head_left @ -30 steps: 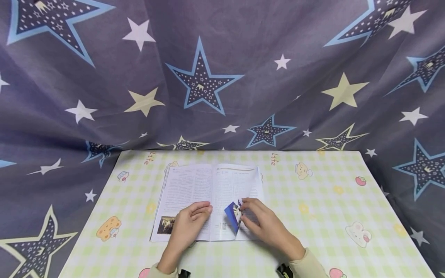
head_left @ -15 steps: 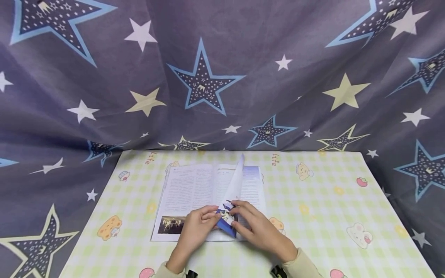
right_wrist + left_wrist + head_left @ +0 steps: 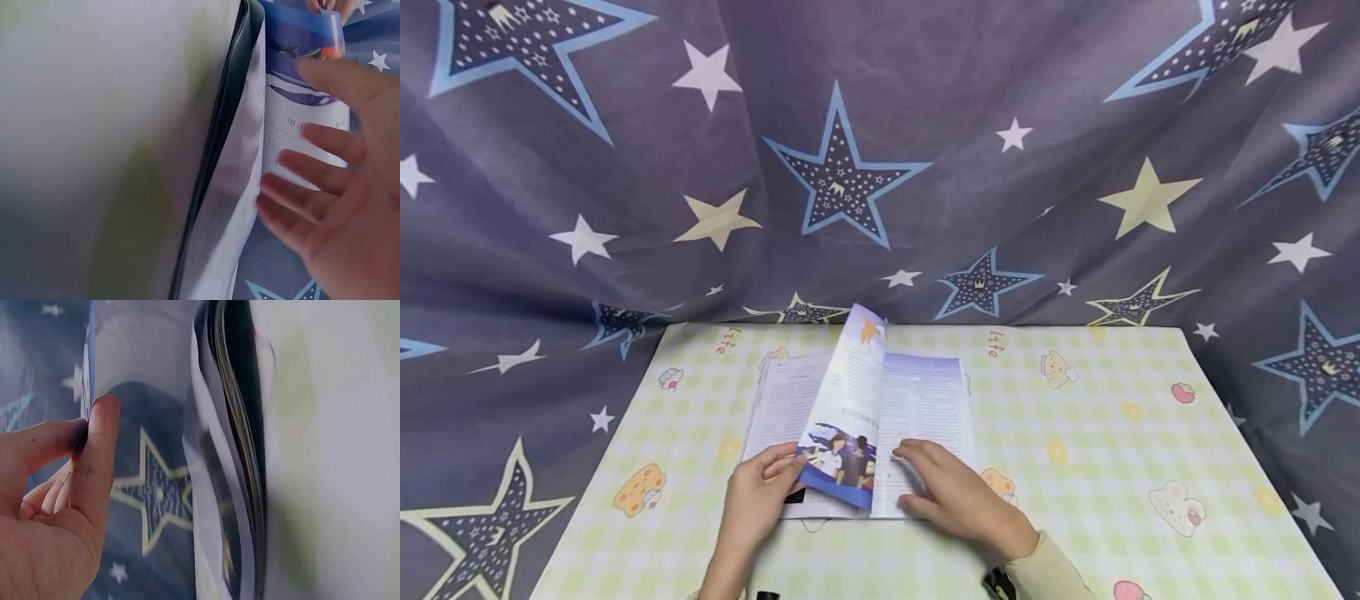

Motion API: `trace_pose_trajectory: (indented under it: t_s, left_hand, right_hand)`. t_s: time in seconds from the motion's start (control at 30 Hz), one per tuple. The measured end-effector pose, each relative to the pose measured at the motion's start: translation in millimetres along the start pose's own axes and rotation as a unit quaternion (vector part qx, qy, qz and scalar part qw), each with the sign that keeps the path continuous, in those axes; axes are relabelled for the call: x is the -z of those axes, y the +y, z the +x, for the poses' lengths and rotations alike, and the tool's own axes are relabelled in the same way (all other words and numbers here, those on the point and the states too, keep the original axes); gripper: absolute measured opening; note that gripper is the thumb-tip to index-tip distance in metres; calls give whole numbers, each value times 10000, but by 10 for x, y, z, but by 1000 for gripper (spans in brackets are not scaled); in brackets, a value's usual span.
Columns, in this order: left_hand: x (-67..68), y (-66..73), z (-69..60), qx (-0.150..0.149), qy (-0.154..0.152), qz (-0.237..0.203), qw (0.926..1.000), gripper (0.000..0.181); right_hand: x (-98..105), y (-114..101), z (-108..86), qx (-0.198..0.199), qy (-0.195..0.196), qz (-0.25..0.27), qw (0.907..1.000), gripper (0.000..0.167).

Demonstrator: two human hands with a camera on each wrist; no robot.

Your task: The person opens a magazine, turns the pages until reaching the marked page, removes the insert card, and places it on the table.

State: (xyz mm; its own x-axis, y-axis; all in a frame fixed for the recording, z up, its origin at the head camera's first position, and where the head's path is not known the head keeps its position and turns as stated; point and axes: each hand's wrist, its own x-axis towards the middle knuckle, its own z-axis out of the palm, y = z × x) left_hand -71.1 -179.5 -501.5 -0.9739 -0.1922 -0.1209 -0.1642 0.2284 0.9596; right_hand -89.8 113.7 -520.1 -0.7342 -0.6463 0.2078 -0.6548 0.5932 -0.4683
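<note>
An open magazine (image 3: 925, 400) lies on the table with text on both sides. One page (image 3: 846, 392) stands up from its middle, leaning left, with a picture of people at its lower end. My left hand (image 3: 758, 492) pinches that page's lower outer corner between thumb and fingers; the left wrist view shows the pinch on the page edge (image 3: 92, 362). Over the lower part of the right-hand page is my right hand (image 3: 951, 492), its fingers spread and relaxed with nothing in them. The right wrist view shows those fingers (image 3: 312, 169) apart from the lifted page.
The table (image 3: 1075, 517) wears a green-and-white checked cloth with cartoon prints. Behind it and at both sides hangs a dark curtain (image 3: 970, 192) patterned with stars.
The page has gone from the right side over past the middle toward the left. My left hand took its corner and moved left; my right hand let go of it.
</note>
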Motion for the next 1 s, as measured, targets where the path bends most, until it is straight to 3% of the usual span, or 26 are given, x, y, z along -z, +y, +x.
trace_pose_trajectory:
  t_s: [0.2,0.37,0.5,0.7,0.87,1.0]
  left_hand:
    - [271,-60,-57,428,440,306,9976,28]
    - [418,-134,-81,578,718,542,9943,30]
    - [481,-181,-80,653,939,676,9911,28]
    - [499,-190,-71,606,1032,687,9904,27]
    - [502,-187,-57,560,1106,856,9886,26]
    - [513,-184,-47,412,1270,1122,9847,27]
  right_hand:
    - [-67,-10,6,162,-783,-726,9941,80]
    - [-91,-35,21,182,-902,-1066,9900,81]
    - [-83,-28,21,229,-865,-1145,9894,74]
    - [-42,23,16,215,-891,-922,9915,59]
    - [32,70,-24,309,-806,-767,9933,35]
    - [110,127,-78,353,-518,-670,9958,18]
